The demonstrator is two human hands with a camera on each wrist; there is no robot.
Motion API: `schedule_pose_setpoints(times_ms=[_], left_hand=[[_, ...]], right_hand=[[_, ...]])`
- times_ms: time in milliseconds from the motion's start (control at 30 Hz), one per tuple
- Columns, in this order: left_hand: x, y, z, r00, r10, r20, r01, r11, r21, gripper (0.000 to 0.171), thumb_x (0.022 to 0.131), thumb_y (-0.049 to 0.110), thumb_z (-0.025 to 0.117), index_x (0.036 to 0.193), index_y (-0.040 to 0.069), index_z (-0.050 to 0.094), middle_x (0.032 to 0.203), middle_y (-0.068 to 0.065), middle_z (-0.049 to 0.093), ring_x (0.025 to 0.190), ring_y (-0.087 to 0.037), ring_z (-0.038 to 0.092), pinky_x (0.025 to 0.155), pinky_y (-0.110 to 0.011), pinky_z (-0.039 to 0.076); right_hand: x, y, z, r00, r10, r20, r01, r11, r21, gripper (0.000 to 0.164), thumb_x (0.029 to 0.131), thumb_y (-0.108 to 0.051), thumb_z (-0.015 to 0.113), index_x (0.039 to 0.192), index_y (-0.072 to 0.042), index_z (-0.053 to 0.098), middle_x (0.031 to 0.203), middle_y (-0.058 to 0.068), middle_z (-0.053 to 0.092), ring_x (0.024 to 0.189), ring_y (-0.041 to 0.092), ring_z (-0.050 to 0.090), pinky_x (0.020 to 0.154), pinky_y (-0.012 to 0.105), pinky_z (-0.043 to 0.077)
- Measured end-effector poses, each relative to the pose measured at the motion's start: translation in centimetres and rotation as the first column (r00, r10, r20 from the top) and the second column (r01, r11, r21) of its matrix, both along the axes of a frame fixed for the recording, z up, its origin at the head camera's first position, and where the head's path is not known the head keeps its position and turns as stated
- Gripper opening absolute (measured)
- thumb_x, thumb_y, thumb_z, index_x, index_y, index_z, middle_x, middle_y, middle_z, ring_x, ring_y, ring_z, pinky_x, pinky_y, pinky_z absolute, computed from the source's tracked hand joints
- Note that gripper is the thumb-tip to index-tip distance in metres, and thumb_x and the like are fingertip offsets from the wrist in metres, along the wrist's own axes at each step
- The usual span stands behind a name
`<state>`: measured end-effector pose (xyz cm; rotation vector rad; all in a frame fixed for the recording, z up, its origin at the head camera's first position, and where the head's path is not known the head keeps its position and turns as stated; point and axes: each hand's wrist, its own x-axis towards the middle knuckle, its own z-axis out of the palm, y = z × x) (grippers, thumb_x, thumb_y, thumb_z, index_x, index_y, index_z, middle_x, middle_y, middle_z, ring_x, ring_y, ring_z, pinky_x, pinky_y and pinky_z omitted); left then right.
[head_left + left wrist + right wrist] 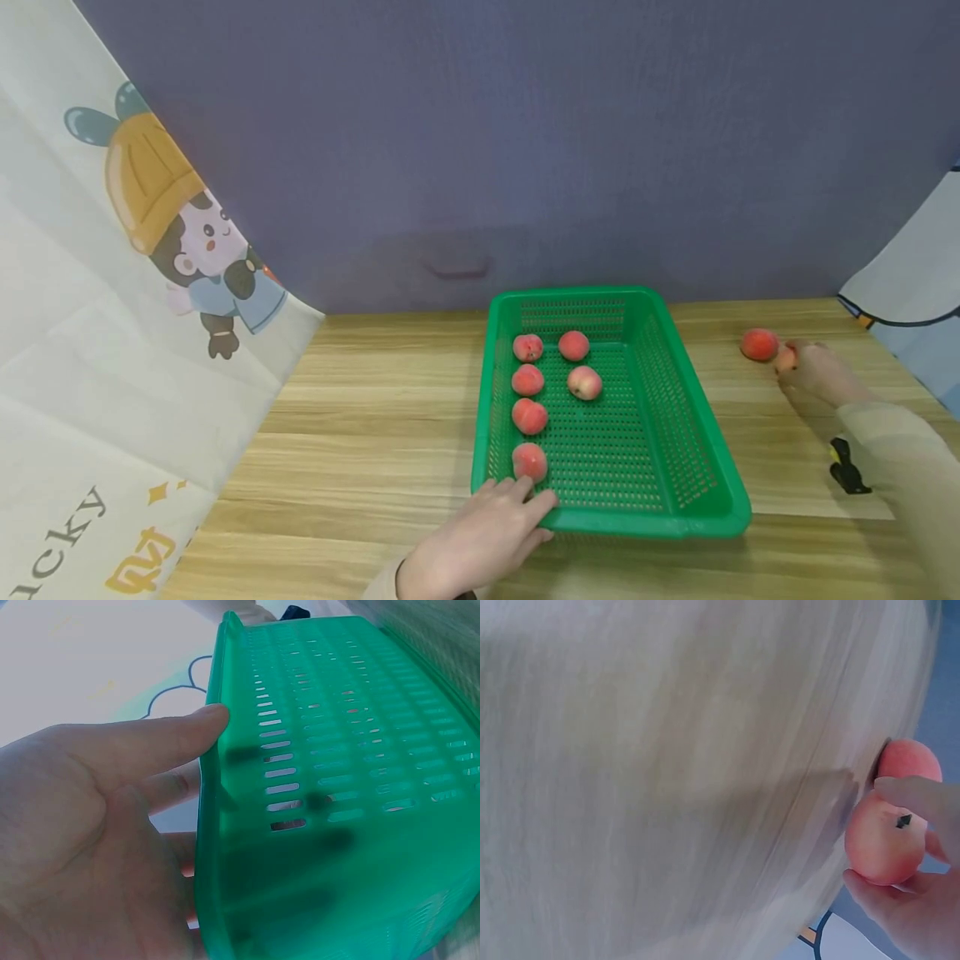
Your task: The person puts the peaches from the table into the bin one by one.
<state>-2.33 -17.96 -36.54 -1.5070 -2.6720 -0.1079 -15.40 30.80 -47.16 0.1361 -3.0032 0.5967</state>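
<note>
A green plastic basket (708,527) stands on the wooden table with several red-pink peaches (529,416) inside. Most of these form a column along its left wall; two others lie nearer the middle. My left hand (483,533) grips the basket's near rim at the left corner. In the left wrist view, the thumb (176,742) lies on one side of the rim and the fingers are on the other. Off to the right, my right hand (825,372) holds a pale peach (885,838) between thumb and fingers. Just beyond it sits a redder peach (760,344).
A dark blue-grey panel (525,150) rises behind the table (360,425). White sheets with cartoon prints (202,233) hang at the left and right sides. A small black object (847,468) is beside my right forearm.
</note>
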Motion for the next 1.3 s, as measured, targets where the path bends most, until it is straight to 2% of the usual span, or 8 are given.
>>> schedule_pose_setpoints(times_ms=[133,167,267,433,667,900,1100,1300], left_hand=[[0.0,0.0,0.1,1.000,0.003,-0.007,-0.003,1.000,0.000,0.022,0.084,0.030,0.058,0.101,0.017,0.052,0.085,0.005,0.051,0.066,-0.002,0.046,0.059,-0.014,0.032],[0.0,0.0,0.1,1.000,0.003,-0.008,-0.003,1.000,0.001,0.022,0.084,0.030,0.058,0.101,0.017,0.052,0.085,0.005,0.051,0.066,-0.002,0.046,0.059,-0.014,0.032],[0.0,0.1,0.2,1.000,0.002,-0.012,-0.002,1.000,0.004,0.022,0.084,0.030,0.058,0.101,0.017,0.052,0.084,0.006,0.051,0.065,-0.002,0.045,0.058,-0.014,0.031],[0.1,0.1,0.2,1.000,0.000,-0.016,0.000,1.000,0.008,0.021,0.084,0.031,0.058,0.100,0.017,0.052,0.084,0.005,0.051,0.064,-0.002,0.044,0.058,-0.013,0.030],[0.1,0.1,0.2,1.000,0.000,-0.018,0.000,1.000,0.005,0.022,0.084,0.031,0.058,0.100,0.017,0.052,0.084,0.006,0.051,0.064,-0.002,0.043,0.058,-0.014,0.029],[0.2,0.1,0.2,1.000,-0.001,-0.026,0.001,1.000,0.003,0.021,0.084,0.030,0.058,0.099,0.017,0.052,0.083,0.006,0.050,0.065,-0.002,0.044,0.059,-0.014,0.031],[0.2,0.1,0.3,1.000,0.001,-0.010,-0.001,1.000,0.001,0.023,0.085,0.031,0.057,0.103,0.017,0.052,0.088,0.004,0.053,0.068,-0.003,0.047,0.061,-0.015,0.034],[0.2,0.1,0.2,1.000,-0.003,-0.011,0.003,1.000,0.007,0.024,0.085,0.031,0.057,0.103,0.016,0.053,0.089,0.004,0.054,0.068,-0.002,0.048,0.060,-0.014,0.032]], right_hand=[[0.0,0.6,0.2,0.999,0.009,0.043,-0.009,1.000,-0.003,0.055,0.068,-0.012,0.062,0.101,0.026,0.041,0.092,0.044,0.047,0.086,0.059,0.043,0.071,0.059,0.037],[-0.1,0.8,0.2,0.999,0.000,0.039,0.000,1.000,0.009,0.055,0.069,-0.014,0.064,0.101,0.025,0.041,0.092,0.043,0.048,0.086,0.057,0.044,0.070,0.056,0.039],[-0.2,1.0,0.5,0.998,0.007,0.065,-0.007,1.000,-0.010,0.056,0.070,-0.015,0.062,0.103,0.025,0.040,0.096,0.044,0.045,0.087,0.057,0.043,0.070,0.055,0.039],[-0.1,0.7,1.8,0.992,0.005,0.124,-0.002,1.000,-0.024,0.060,0.073,-0.013,0.060,0.107,0.029,0.034,0.103,0.048,0.039,0.092,0.060,0.039,0.073,0.060,0.036],[0.3,0.1,3.4,0.999,0.025,0.042,-0.026,0.999,0.040,0.052,0.073,-0.009,0.062,0.102,0.026,0.037,0.094,0.046,0.044,0.084,0.059,0.044,0.068,0.059,0.038],[0.2,-0.7,4.3,0.994,0.067,-0.085,-0.060,0.995,0.083,0.042,0.071,-0.004,0.061,0.096,0.025,0.043,0.085,0.041,0.050,0.077,0.056,0.048,0.066,0.056,0.040],[0.0,-1.6,5.5,0.997,0.077,-0.026,-0.075,0.993,0.090,0.043,0.076,-0.007,0.058,0.103,0.023,0.042,0.093,0.042,0.049,0.085,0.056,0.048,0.070,0.057,0.039],[-0.2,-2.5,6.5,0.994,0.107,-0.002,-0.106,0.990,0.094,0.046,0.077,-0.006,0.055,0.108,0.024,0.040,0.098,0.043,0.047,0.088,0.056,0.046,0.072,0.057,0.039]])
